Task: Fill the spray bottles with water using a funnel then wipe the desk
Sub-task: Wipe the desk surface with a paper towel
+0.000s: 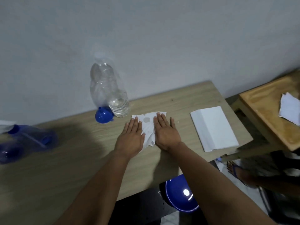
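Observation:
A damp white tissue (148, 125) lies flat on the wooden desk (78, 159). My left hand (132, 135) and my right hand (165, 132) press on it side by side, fingers straight, palms down. A blue funnel (103, 116) lies on the desk beside a clear plastic water bottle (110, 93) that holds a little water at the bottom. At the far left two blue spray bottles (27, 140) lie blurred on the desk.
A folded stack of white tissues (214, 129) lies near the desk's right edge. A second wooden table (263, 114) with torn paper stands to the right. A blue bowl (178, 194) sits below the desk's front edge. A person's sandalled foot (235, 169) is on the floor.

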